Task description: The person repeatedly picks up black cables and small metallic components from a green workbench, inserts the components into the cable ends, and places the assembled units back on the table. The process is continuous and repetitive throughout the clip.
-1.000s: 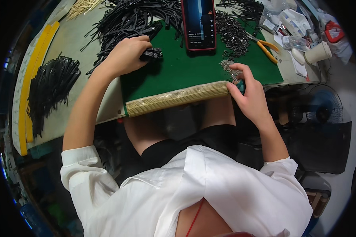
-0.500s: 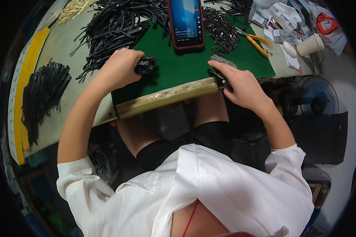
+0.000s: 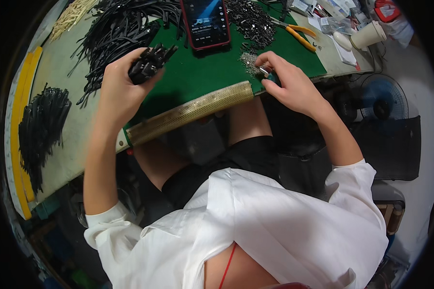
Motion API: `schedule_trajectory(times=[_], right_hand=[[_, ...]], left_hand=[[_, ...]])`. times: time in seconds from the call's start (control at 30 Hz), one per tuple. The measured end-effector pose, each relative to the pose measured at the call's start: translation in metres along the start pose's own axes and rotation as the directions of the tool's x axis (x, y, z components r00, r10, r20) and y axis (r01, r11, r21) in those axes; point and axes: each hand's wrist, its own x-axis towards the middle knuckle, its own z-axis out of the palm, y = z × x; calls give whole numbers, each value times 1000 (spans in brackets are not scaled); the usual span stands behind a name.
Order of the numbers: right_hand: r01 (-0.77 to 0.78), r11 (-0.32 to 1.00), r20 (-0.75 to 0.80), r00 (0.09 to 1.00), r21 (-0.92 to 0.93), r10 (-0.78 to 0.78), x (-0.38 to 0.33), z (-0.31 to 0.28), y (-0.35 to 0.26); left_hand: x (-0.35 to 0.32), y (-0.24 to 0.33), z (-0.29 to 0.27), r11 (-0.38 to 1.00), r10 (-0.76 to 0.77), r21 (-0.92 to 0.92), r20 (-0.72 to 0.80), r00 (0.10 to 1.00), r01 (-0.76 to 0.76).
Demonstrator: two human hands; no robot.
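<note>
My left hand (image 3: pixel 116 84) is closed around a bundle of black straps (image 3: pixel 148 65), their ends pointing up and away from me over the green mat (image 3: pixel 197 70). On the right, my right hand (image 3: pixel 294 84) pinches a small shiny metal piece (image 3: pixel 264 71) between thumb and fingers. Something teal shows beside that piece; its kind is unclear. Right by these fingertips lies a heap of tiny silver parts (image 3: pixel 248 62). A large tangle of black straps (image 3: pixel 115 33) spreads beyond my left hand.
A phone (image 3: pixel 206 24) with a lit screen stands at the back. Small black parts (image 3: pixel 253 26) and orange-handled pliers (image 3: pixel 301 38) lie right of it. Another black strap bundle (image 3: pixel 41 127) rests at left. Gold mesh (image 3: pixel 193 113) covers the front edge. A white cup (image 3: pixel 369 35) lies tilted.
My left hand has turned and drawn back leftward, the bundle's ends now facing up. My right-hand fingers have curled in around the metal piece. The whole view has shifted slightly.
</note>
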Motion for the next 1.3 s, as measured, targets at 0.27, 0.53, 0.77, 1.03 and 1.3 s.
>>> schedule_trajectory(times=[0.27,0.53,0.77,1.03,1.3], right_hand=[[-17,999,94,995,-48,21,-2,-1,0],[35,993,122,992,-111,-22,-4,-4,5],[74,978,175,984,-196,-39,0,-3,3],[64,974,156,987,-216,-30,0,1,2],[20,976,129,992,-218,8,0,3,0]], left_hand=[[-14,-19,42,945,-14,-308,-385,923,-114],[-13,-5,32,918,-72,-385,-387,919,-91],[-19,14,25,887,-133,-461,-282,950,-13],[-20,18,21,808,-263,-587,-286,921,48],[-20,9,12,788,-236,-615,-263,935,26]])
